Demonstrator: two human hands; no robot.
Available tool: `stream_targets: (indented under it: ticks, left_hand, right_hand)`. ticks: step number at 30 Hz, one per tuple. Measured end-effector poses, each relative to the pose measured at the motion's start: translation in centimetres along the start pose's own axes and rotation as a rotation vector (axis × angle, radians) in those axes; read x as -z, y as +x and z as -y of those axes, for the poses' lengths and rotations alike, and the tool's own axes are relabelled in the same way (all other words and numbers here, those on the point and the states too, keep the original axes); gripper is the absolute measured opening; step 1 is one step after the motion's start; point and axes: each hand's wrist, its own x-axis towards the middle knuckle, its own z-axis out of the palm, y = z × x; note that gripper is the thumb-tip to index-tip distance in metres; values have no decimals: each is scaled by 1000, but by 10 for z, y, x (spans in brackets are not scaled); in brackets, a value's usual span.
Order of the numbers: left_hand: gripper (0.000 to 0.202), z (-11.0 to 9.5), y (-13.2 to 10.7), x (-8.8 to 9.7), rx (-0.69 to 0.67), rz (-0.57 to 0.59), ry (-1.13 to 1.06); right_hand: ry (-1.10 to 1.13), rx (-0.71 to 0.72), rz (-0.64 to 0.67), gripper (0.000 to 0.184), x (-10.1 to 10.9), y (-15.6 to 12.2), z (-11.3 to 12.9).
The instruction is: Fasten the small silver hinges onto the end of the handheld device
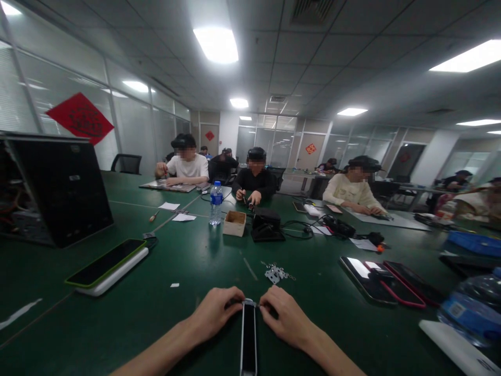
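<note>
A long, narrow dark bar with silver edges (249,339) lies on the green table, pointing away from me. At its far end sits a small shiny metal piece (248,301). My left hand (215,312) is closed in a pinch at the left of that end, fingertips against it. From the right, my right hand (286,317) pinches at the same end; the small thing between its fingers is too tiny to make out. Just beyond my hands lies a pile of small silver metal parts (276,274), some like flat plates with holes.
A phone with a green edge (105,262) rests on a white block at left, before a black computer case (74,188). Several phones (368,279) and a large water bottle (473,308) stand right. A cardboard box (234,223) and bottle (215,204) stand ahead; people work beyond.
</note>
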Motion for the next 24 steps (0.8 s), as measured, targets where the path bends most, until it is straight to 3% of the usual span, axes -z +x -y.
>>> stream_targets:
  ticks: [4, 7, 11, 15, 18, 24]
  left_hand:
    - [16, 3, -2, 0, -12, 13, 44]
    - [18, 3, -3, 1, 2, 30, 81]
    - [21, 1, -3, 4, 25, 43, 128]
    - [23, 3, -4, 4, 20, 55, 161]
    - [25, 8, -2, 2, 12, 47, 161]
    - [28, 14, 2, 2, 9, 76, 150]
  right_hand:
    - [-42, -13, -10, 7, 6, 1, -4]
    - [-110, -103, -93, 17, 12, 3, -23]
    - [-273, -370, -180, 36, 24, -2, -73]
    - [-502, -692, -245, 36, 38, -14, -124]
    - [-599, -902, -282, 41, 46, -21, -149]
    - [-635, -1099, -280, 55, 49, -16, -186]
